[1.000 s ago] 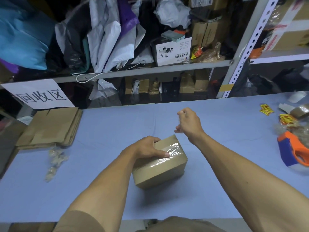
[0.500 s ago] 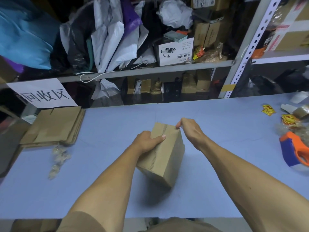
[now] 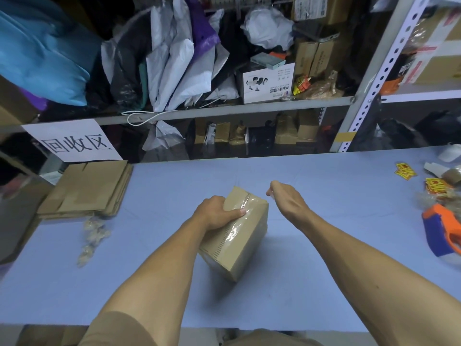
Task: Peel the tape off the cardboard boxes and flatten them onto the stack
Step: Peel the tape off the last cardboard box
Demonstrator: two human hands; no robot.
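Brown cardboard box (image 3: pixel 237 236), tilted on the pale blue surface (image 3: pixel 324 283), is gripped on top by the left hand (image 3: pixel 217 213). The right hand (image 3: pixel 287 198), just beside it, seems to pinch clear tape. Flattened cardboard stack (image 3: pixel 87 188) lies far left.

Only thing I can actually read is the white paper sign (image 3: pixel 74 143) taped on the shelf edge: 回收区. Box print's too small.
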